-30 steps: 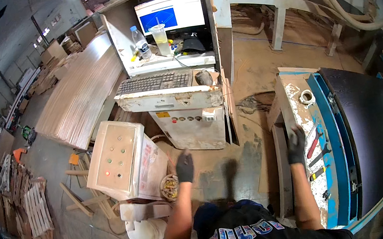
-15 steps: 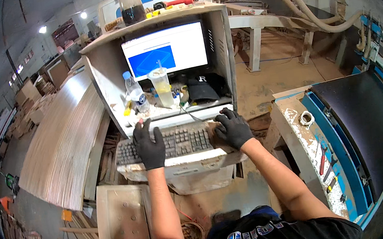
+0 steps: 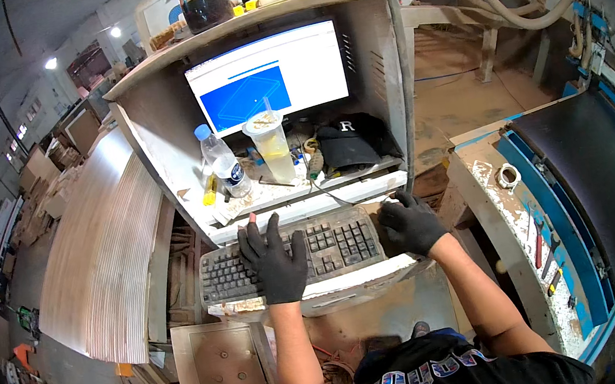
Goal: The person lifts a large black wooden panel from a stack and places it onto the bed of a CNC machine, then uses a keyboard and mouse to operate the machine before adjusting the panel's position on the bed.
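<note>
My left hand point(image 3: 278, 262), in a black glove with some bare fingertips, spreads its fingers over the left half of a dusty black keyboard point(image 3: 342, 248). Just beyond the keyboard's right end, my gloved right hand point(image 3: 411, 225) curls over what looks like a computer mouse point(image 3: 389, 200), of which only a pale edge shows. The keyboard lies on a worn white drawer shelf below a cabinet point(image 3: 128, 114). Inside the cabinet a lit monitor point(image 3: 307, 68) displays a blue panel with an outlined flat shape.
A water bottle point(image 3: 224, 164), a lidded drink cup point(image 3: 272, 150) and a black cap point(image 3: 355, 143) stand behind the keyboard. A jar of dark liquid point(image 3: 207, 9) sits on top. Stacked boards point(image 3: 99, 258) are at left; a machine bed point(image 3: 585, 179) with hand tools is at right.
The view has shifted closer to the cabinet and tilted. My left hand's fingers have spread wider over the keys, while my right hand stays beside the keyboard's right end.
</note>
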A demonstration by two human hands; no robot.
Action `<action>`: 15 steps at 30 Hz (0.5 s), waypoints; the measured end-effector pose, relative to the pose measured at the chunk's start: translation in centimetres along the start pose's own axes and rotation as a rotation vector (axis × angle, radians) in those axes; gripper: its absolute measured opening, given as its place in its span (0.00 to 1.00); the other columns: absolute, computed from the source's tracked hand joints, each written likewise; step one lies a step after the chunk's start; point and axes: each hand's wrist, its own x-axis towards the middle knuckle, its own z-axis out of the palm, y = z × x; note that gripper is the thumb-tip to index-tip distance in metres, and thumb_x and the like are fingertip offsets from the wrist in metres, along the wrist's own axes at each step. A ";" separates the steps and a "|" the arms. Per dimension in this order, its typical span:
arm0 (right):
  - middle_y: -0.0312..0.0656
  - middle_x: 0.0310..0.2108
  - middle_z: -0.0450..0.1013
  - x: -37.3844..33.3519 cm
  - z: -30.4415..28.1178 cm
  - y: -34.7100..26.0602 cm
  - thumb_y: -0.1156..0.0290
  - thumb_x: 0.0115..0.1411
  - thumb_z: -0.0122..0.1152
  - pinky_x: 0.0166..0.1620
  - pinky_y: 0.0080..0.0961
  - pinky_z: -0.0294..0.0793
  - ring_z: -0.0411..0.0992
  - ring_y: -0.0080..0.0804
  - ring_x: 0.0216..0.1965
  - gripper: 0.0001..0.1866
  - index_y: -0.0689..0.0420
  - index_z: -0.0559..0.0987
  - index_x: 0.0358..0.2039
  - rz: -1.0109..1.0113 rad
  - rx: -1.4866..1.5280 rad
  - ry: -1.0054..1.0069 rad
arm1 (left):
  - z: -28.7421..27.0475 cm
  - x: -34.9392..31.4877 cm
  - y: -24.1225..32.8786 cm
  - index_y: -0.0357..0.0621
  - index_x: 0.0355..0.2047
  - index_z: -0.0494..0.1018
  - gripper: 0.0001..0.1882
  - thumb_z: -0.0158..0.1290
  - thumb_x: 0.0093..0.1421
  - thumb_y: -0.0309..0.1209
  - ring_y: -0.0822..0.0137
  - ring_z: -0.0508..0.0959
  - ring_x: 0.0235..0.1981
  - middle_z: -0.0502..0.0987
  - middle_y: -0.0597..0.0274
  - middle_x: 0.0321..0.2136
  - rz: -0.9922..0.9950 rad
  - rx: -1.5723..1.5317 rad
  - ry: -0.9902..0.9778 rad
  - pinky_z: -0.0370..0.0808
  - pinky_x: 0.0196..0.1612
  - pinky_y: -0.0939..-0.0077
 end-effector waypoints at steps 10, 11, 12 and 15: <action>0.51 0.55 0.67 -0.2 -0.3 0.0 0.57 0.52 0.65 0.57 0.46 0.68 0.65 0.54 0.57 0.24 0.50 0.75 0.49 0.040 0.007 -0.055 | -0.4 0.0 0.4 0.48 0.56 0.68 0.25 0.55 0.61 0.41 0.37 0.52 0.64 0.58 0.45 0.62 -0.048 0.019 -0.029 0.51 0.63 0.36; 0.51 0.55 0.67 -0.2 -0.6 -0.1 0.57 0.52 0.65 0.57 0.46 0.68 0.65 0.54 0.57 0.24 0.50 0.75 0.49 0.047 0.004 -0.058 | -0.1 0.0 0.4 0.48 0.56 0.67 0.25 0.55 0.61 0.42 0.37 0.52 0.64 0.58 0.45 0.62 -0.047 0.021 -0.028 0.52 0.63 0.36; 0.51 0.55 0.67 -0.1 -0.8 -0.3 0.57 0.52 0.65 0.57 0.46 0.68 0.65 0.55 0.56 0.24 0.50 0.75 0.49 0.039 0.018 -0.055 | 0.2 0.0 0.3 0.48 0.56 0.67 0.25 0.55 0.61 0.42 0.37 0.52 0.64 0.58 0.45 0.62 -0.047 0.023 -0.026 0.52 0.63 0.36; 0.52 0.55 0.67 -0.4 -0.6 -0.5 0.57 0.51 0.65 0.56 0.47 0.69 0.66 0.56 0.55 0.25 0.50 0.74 0.49 0.029 -0.008 -0.027 | 0.1 -0.5 0.1 0.48 0.56 0.67 0.25 0.55 0.61 0.42 0.37 0.52 0.64 0.58 0.45 0.62 -0.035 0.036 -0.022 0.52 0.63 0.36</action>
